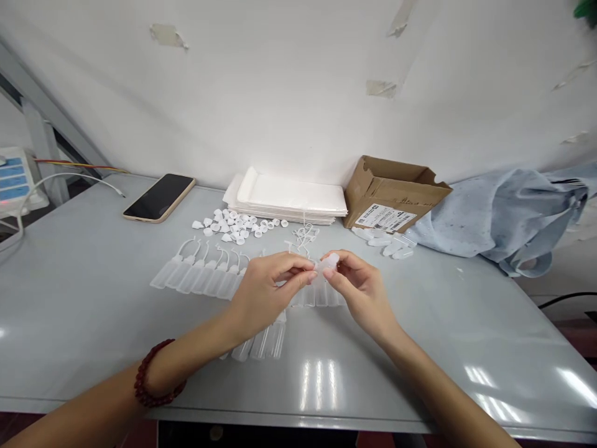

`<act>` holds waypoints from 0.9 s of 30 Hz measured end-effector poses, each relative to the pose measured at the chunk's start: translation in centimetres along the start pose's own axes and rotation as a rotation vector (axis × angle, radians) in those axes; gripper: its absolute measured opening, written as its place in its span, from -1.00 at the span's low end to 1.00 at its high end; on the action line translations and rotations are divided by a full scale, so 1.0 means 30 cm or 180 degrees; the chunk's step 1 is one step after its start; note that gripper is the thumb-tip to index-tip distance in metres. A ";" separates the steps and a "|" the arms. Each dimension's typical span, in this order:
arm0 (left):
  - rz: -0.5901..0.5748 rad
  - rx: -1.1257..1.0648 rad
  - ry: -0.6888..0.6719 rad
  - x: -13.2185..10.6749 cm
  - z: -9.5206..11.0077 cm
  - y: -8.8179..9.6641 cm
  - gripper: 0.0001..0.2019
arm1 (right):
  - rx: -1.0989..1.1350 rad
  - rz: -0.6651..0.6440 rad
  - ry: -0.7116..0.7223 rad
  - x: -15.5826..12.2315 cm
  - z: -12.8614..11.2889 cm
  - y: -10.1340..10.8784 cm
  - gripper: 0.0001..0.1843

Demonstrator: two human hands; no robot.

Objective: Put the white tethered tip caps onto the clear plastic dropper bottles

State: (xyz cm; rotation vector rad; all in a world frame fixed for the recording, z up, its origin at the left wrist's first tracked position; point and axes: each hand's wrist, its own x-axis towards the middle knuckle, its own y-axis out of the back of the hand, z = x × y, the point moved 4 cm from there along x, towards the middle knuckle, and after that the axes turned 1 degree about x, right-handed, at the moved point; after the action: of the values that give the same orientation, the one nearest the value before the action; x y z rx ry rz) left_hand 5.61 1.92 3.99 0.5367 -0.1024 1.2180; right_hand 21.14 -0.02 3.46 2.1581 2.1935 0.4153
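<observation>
While both hands hover above the smooth grey table (pixel 93 311), the small translucent white plastic piece (pixel 328 263) sits between their fingertips. The right hand (pixel 364 286) is nearer, its thumb and fingers wrapped about the piece in a pinch. From the bent left hand (pixel 263 283), the piece lies just to the right; that thumb and forefinger meet at its left end, though I cannot tell whether they grip it. Its long axis seems to run crosswise, rising slightly rightward, yet the fingers hide which end is the mouth. Beyond lie small white plastic caps (pixel 237 225).
</observation>
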 end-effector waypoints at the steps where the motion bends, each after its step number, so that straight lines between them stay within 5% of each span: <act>1: 0.0008 -0.0080 0.0050 -0.003 -0.002 -0.003 -0.92 | 0.0043 -0.0063 -0.0018 -0.002 0.001 -0.004 -0.86; 16: 0.0061 0.0138 -0.0135 -0.002 0.009 0.011 -0.93 | -0.1290 -0.0025 0.0974 -0.035 0.007 -0.003 -0.79; 27: 0.0004 -0.0133 0.0217 -0.003 -0.001 0.015 -0.90 | -0.1832 0.0042 0.1725 -0.059 0.001 -0.020 -0.55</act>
State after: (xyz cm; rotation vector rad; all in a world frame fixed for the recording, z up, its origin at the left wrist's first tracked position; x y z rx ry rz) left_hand 5.15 1.95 4.08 0.4583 -0.0703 1.2317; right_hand 20.62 -1.75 3.03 1.8731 1.9019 1.5623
